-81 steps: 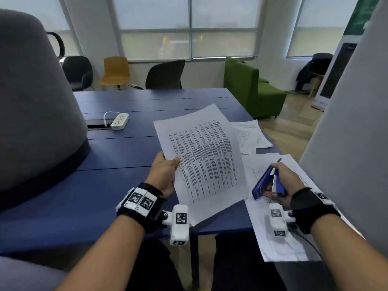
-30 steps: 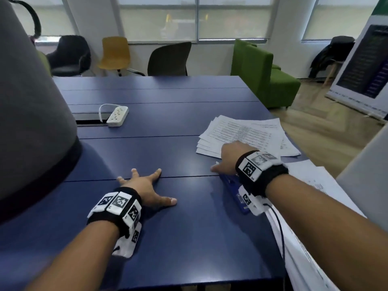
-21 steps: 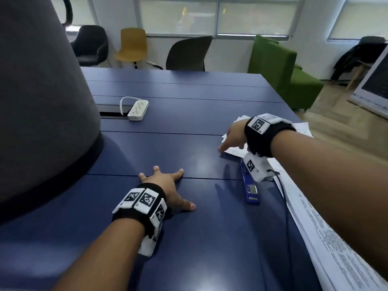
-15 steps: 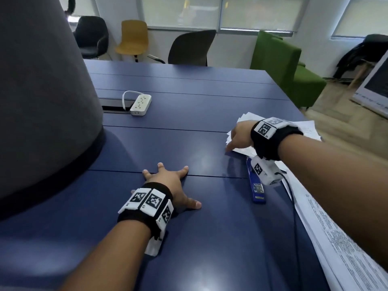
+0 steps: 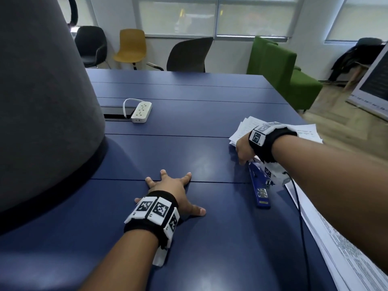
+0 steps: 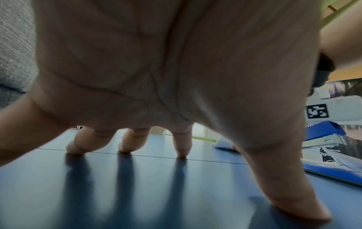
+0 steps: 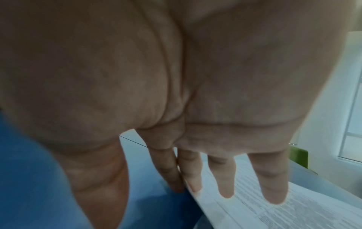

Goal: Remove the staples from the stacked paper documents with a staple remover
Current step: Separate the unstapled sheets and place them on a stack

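Observation:
My left hand [image 5: 171, 191] lies flat on the blue table [image 5: 189, 114] with fingers spread; the left wrist view shows its fingertips [image 6: 181, 152] touching the tabletop and holding nothing. My right hand [image 5: 243, 149] reaches to a stack of printed papers [image 5: 247, 124] at the table's right side. Its straight fingers [image 7: 225, 190] rest on the top sheet [image 7: 274, 209] near the left edge. The blue staple remover [image 5: 259, 185] lies on the table just under my right wrist, also seen in the left wrist view [image 6: 325, 139]. Neither hand holds it.
A second pile of printed sheets [image 5: 346, 255] overhangs the table's near right corner. A white power strip [image 5: 141, 112] sits by a cable slot at the back left. A large grey padded wall [image 5: 42, 101] borders the left. Chairs and a green sofa [image 5: 281, 74] stand beyond.
Earlier my left hand held a sheet and my right hand gripped the blue tool. Now the tool lies on the table, my left hand is flat, and my right hand has reached onto the stack.

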Action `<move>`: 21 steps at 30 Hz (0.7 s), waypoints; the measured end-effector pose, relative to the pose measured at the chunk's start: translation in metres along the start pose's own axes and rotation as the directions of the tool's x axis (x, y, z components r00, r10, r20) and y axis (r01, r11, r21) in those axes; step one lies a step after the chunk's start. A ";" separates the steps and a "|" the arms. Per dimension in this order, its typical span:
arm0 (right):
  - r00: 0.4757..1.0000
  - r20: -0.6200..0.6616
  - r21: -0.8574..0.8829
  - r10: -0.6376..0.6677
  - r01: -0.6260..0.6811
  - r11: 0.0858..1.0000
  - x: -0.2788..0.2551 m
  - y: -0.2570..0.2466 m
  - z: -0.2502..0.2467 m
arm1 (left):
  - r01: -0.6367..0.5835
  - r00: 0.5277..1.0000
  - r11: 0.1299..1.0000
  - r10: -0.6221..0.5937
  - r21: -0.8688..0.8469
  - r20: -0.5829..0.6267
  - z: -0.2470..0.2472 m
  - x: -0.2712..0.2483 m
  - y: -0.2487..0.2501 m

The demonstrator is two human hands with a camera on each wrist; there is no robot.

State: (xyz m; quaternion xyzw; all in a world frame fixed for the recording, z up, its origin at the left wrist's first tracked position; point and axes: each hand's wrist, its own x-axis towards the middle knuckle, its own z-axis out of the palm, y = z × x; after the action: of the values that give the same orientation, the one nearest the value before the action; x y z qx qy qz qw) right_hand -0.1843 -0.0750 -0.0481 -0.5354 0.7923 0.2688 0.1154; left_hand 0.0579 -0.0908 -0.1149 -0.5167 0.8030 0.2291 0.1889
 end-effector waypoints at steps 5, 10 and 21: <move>0.985 -0.170 0.140 0.028 -0.004 0.990 -0.038 0.029 -0.015 | 0.015 1.000 1.000 -0.015 0.009 0.011 -0.004 -0.005 0.001; 0.828 -0.539 0.400 0.155 0.090 0.912 -0.115 0.070 -0.043 | -0.061 0.992 0.996 0.054 -0.063 -0.112 -0.016 -0.027 0.003; 0.594 -0.804 0.540 -0.034 0.752 0.377 -0.235 -0.040 -0.025 | -0.854 0.514 0.238 0.259 -0.462 -0.817 -0.021 -0.114 0.061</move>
State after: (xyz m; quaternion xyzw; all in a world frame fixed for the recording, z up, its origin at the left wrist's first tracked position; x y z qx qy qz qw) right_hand -0.0515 0.0849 0.0717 -0.6493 0.6234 -0.4156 0.1309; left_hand 0.0453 0.0040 -0.0253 -0.2272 0.7275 0.4671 -0.4483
